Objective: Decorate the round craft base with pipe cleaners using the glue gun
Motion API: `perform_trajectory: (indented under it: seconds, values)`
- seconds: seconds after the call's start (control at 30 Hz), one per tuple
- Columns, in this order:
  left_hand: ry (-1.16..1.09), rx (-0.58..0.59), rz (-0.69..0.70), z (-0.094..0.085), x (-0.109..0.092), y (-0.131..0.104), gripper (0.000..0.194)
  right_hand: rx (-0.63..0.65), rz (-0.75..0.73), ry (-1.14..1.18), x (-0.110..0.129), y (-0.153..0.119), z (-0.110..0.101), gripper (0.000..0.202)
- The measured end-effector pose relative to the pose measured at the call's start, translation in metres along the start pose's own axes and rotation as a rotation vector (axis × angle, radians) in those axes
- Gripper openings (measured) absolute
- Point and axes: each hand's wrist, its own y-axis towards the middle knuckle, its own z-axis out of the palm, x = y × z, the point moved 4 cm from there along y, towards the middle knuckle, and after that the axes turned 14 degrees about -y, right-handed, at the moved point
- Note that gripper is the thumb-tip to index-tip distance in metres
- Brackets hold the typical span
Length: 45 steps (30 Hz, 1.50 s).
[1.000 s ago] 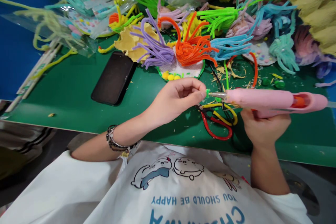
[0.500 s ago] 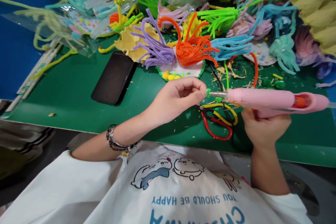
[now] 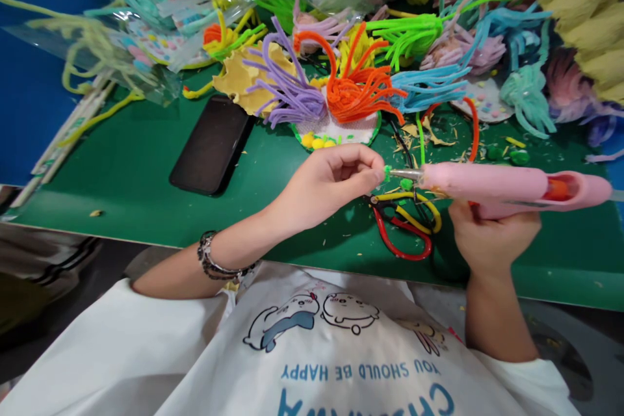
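Between the thumb and forefinger of my left hand point(image 3: 336, 179) is a small green fuzzy piece point(image 3: 387, 173), mostly covered by the fingertips. My right hand point(image 3: 492, 237) is wrapped around the handle of a pink glue gun point(image 3: 487, 183). Its metal nozzle points left, and the tip meets the green piece or lies right beside it. Just beyond my left hand lies a round white piece point(image 3: 348, 133) with a green edge and yellow pompoms. Orange point(image 3: 358, 94) and purple point(image 3: 297, 84) pipe-cleaner bundles rest on its far part.
Scissors point(image 3: 404, 224) with red and yellow handles lie below the nozzle. A black phone point(image 3: 212, 146) rests to the left. Pipe-cleaner bundles, such as a blue one point(image 3: 429, 84), and plastic bags crowd the back of the green table point(image 3: 146, 201). Scraps are scattered at right.
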Motion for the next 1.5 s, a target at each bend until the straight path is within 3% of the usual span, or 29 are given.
perform_trajectory:
  seconds: [0.37, 0.83, 1.0, 1.17, 1.33, 1.5]
  values:
    - [0.033, -0.031, -0.05, -0.001, 0.001, -0.001, 0.014, 0.057, 0.128, -0.032, -0.006, -0.002, 0.002, 0.038]
    - [-0.033, -0.013, -0.123, 0.004, 0.007, 0.002, 0.027, 0.014, 0.107, 0.02, -0.003, -0.001, 0.001, 0.03]
    - [0.0, -0.007, -0.109, 0.001, 0.01, 0.001, 0.02, -0.009, 0.088, 0.072, 0.001, 0.001, -0.001, 0.036]
    - [0.228, -0.048, -0.009, -0.018, 0.008, 0.0, 0.018, -0.052, 0.078, 0.079, 0.001, 0.002, -0.003, 0.038]
    - [0.624, -0.117, 0.179, -0.05, 0.0, 0.011, 0.014, -0.086, 0.035, 0.091, 0.002, 0.003, -0.003, 0.04]
    - [1.115, -0.074, 0.299, -0.069, -0.002, 0.033, 0.012, -0.098, 0.03, 0.055, 0.003, 0.005, -0.006, 0.04]
